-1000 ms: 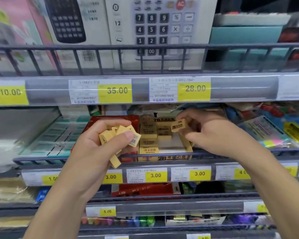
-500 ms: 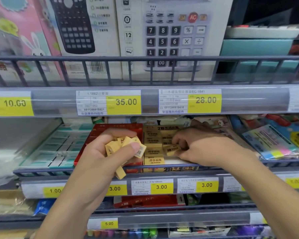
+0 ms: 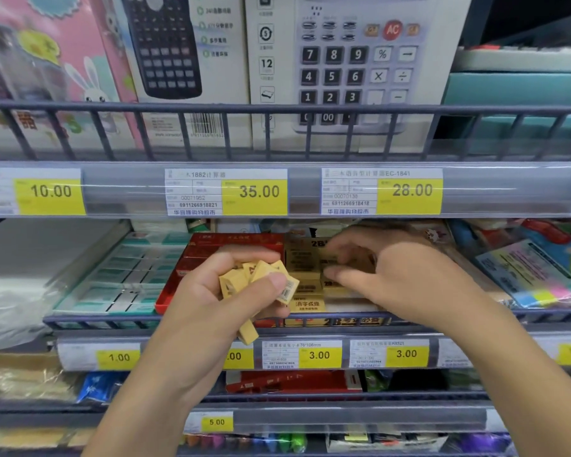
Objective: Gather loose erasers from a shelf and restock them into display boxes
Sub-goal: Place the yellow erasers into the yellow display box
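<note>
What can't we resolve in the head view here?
- Right hand: fingers motion-blurred; whether they hold an eraser is unclear.
- Yellow display box: its right half is hidden behind that hand.
- Left hand: eraser bundle overlaps itself; count unclear.
- Small print on the 3.00 price tag: too small.

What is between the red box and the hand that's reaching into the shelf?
In the head view, the yellow display box of stacked erasers sits between the red cardboard box and the right hand.

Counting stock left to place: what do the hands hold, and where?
Left hand grips a bunch of loose erasers round their sides. Right hand is blurred over the display box; cannot tell.
</note>
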The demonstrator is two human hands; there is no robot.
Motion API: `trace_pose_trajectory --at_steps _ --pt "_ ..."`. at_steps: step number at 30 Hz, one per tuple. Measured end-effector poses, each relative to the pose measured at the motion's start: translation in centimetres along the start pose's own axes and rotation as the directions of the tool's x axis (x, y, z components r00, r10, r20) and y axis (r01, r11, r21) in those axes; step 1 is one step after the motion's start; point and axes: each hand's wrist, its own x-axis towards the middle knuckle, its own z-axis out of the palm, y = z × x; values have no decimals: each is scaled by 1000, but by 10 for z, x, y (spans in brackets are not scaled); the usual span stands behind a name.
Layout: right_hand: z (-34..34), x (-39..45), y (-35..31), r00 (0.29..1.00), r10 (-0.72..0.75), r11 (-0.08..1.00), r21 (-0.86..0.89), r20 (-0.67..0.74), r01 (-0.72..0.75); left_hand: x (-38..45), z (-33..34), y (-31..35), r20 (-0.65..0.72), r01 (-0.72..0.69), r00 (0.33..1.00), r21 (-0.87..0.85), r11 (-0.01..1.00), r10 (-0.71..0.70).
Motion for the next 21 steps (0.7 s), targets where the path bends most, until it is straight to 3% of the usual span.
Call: trace_pose_trajectory --at_steps 2,3,5,10,13,17,21 --pt "5 -15 -16 984 -157 941 291 -79 173 -1 4 0 9 1 1000 -20 1000 0" --pt "10 -20 -22 964 -243 900 346 -105 265 -1 6 0 9 2 1000 -21 1000 -2" --pt "22 -25 -31 929 -333 859 355 -162 370 -1 10 0 0 -3 1000 1 1000 3" --pt "32 -24 -30 899 -290 830 382 -327 407 -3 9 6 7 26 1000 23 999 -26" --pt "32 -23 -25 930 -213 746 565 -299 352 -3 7 5 24 27 999 21 999 -28" --pt "30 -20 -20 985 -106 516 839 -138 173 -2 5 4 -8 20 1000 -43 999 -20" --pt "26 -18 -15 996 -94 292 956 -4 32 -1 3 5 -34 5 999 -51 999 -6"
